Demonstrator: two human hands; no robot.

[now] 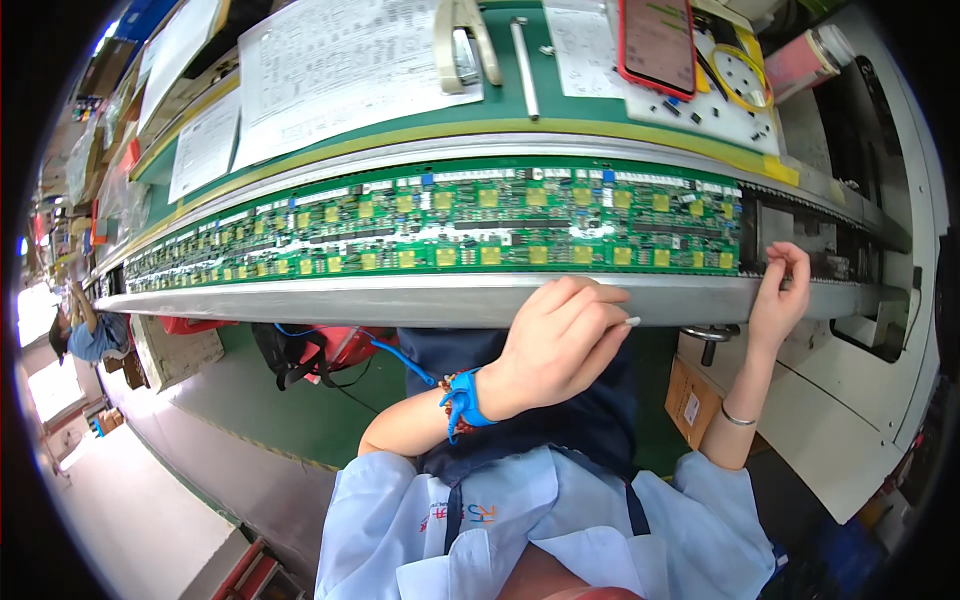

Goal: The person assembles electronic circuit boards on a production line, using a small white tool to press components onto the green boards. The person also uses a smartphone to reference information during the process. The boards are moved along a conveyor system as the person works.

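Observation:
A long green circuit board [520, 258], or a row of joined boards, lies along the metal conveyor rails. It carries many yellow square parts, white connectors and a few blue parts. My left hand [562, 345] is over the near rail [400, 303], its fingers curled together. A small pale tip shows at its fingertips; whether it is a nail or a held part, I cannot make out. Past the board's right end, my right hand [782, 300] is raised at the rail with fingers bent in toward the thumb. Anything between those fingers is hidden.
Beyond the far rail lie printed sheets [330, 75], a beige stapler-like tool [462, 45], a white stick [525, 70] and a red-edged phone [657, 45]. Small black parts and a yellow cable loop [760, 85] are at upper right. A hand crank [710, 340] hangs under the near rail.

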